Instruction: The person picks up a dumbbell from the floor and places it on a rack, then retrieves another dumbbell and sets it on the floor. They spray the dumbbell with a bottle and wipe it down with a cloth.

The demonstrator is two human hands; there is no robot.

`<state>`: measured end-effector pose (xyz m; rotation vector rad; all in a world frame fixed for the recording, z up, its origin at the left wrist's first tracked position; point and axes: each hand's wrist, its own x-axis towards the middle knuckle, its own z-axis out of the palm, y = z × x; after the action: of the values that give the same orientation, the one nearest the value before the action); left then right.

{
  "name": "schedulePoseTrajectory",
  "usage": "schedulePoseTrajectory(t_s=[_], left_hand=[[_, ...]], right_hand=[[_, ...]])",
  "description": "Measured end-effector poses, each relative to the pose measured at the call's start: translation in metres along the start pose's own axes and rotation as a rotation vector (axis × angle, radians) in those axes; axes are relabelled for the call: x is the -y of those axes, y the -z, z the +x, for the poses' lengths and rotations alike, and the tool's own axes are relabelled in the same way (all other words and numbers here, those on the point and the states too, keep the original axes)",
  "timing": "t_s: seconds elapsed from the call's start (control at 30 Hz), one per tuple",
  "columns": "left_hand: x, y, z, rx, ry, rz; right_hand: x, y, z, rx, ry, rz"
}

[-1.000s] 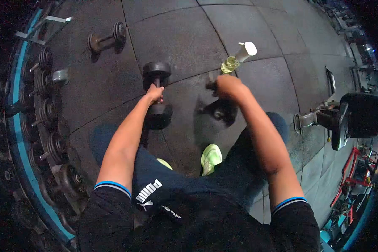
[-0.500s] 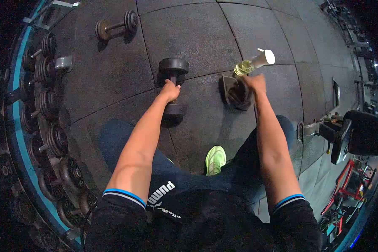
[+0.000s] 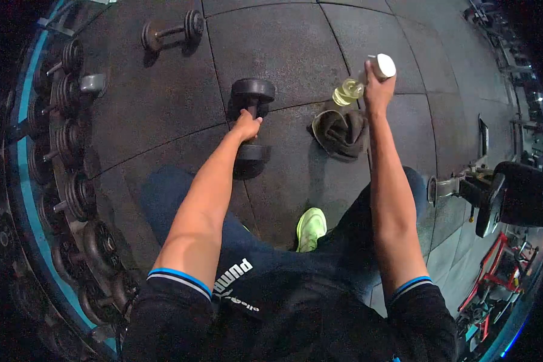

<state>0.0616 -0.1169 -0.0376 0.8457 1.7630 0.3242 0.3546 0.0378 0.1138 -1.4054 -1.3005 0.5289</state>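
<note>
At the far left you have a row of dumbbells on a rack [image 3: 75, 196]; the outermost ones sink into the dark border, too dim to count. Right of the rack, a smaller dumbbell [image 3: 170, 31] lies on the floor [image 3: 283, 42], well apart from your hands.

Your left hand [image 3: 247, 125] is wrapped around the handle of a large black dumbbell [image 3: 252, 90]. Your hand covers most of that handle, and your thumb shows at its right side. You cannot tell whether any of the weight is off the floor.

Below, one pale green shoe [image 3: 311, 229] is plain to see; your left leg hides nearly all of the other.

Right of the big dumbbell sits a dark bundle [image 3: 342, 134] with a paler curved edge; its material is hard to make out. Just beyond it is a clear bottle [image 3: 347, 92] of yellowish liquid, tilted, its white cap [image 3: 385, 66] up and to the right. Your right hand [image 3: 379, 89] grasps the bottle's upper part, hiding its middle and some fingers.

At the right, the black gym equipment [image 3: 513, 193] fades into shadow.
</note>
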Motion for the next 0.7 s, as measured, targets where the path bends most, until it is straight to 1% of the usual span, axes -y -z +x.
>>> schedulePoseTrajectory(t_s=[0.03, 0.07, 0.13, 0.17, 0.23, 0.27, 0.3, 0.33, 0.37, 0.4, 0.47, 0.5, 0.53, 0.57, 0.6, 0.63, 0.67, 0.7], left_hand=[[0.004, -0.002, 0.008, -0.010, -0.009, -0.008], [0.010, -0.003, 0.014, -0.019, -0.018, -0.013], [0.012, -0.003, 0.015, -0.026, -0.036, -0.102], [0.013, -0.006, 0.015, -0.027, -0.047, -0.144], [0.019, -0.009, 0.029, -0.015, -0.065, -0.117], [0.021, -0.010, 0.035, -0.010, -0.074, -0.100], [0.016, -0.013, 0.029, -0.081, -0.072, -0.093], [0.022, -0.014, 0.042, -0.028, -0.088, -0.089], [0.030, -0.012, 0.054, 0.023, -0.103, -0.085], [0.025, -0.010, 0.048, 0.078, -0.114, -0.077], [0.012, -0.017, 0.035, 0.026, -0.027, -0.097], [0.002, -0.018, 0.022, -0.005, 0.013, -0.111], [0.007, -0.023, 0.026, -0.039, 0.001, -0.148], [0.022, -0.030, 0.042, -0.074, -0.013, -0.186], [0.016, -0.028, 0.047, -0.110, -0.033, -0.219], [0.016, -0.029, 0.052, -0.144, 0.006, -0.248], [0.015, -0.024, 0.060, -0.072, 0.008, -0.290], [0.004, -0.013, 0.057, 0.004, 0.020, -0.331]], right_hand=[[0.013, 0.005, 0.007, 0.047, 0.028, 0.050], [0.027, 0.012, 0.014, 0.062, 0.043, 0.016], [0.077, 0.028, 0.014, 0.118, 0.024, 0.125], [0.102, 0.039, 0.010, 0.128, 0.036, 0.122], [0.137, 0.058, 0.002, 0.138, 0.057, 0.118], [0.138, 0.065, -0.002, 0.099, 0.051, 0.173], [0.137, 0.071, -0.005, 0.061, 0.049, 0.231], [0.134, 0.074, -0.006, 0.028, 0.051, 0.292], [0.127, 0.072, -0.008, -0.030, 0.006, 0.325], [0.124, 0.071, -0.006, -0.035, -0.019, 0.335], [0.120, 0.071, -0.006, 0.072, 0.016, 0.253], [0.118, 0.068, -0.005, 0.110, 0.068, 0.201], [0.115, 0.064, -0.003, 0.142, 0.129, 0.151], [0.112, 0.059, -0.004, 0.128, 0.168, 0.139], [0.121, 0.058, -0.008, 0.113, 0.231, 0.185], [0.123, 0.060, -0.009, 0.094, 0.259, 0.153], [0.122, 0.064, -0.009, 0.080, 0.278, 0.117], [0.120, 0.070, -0.006, 0.107, 0.233, 0.110]])
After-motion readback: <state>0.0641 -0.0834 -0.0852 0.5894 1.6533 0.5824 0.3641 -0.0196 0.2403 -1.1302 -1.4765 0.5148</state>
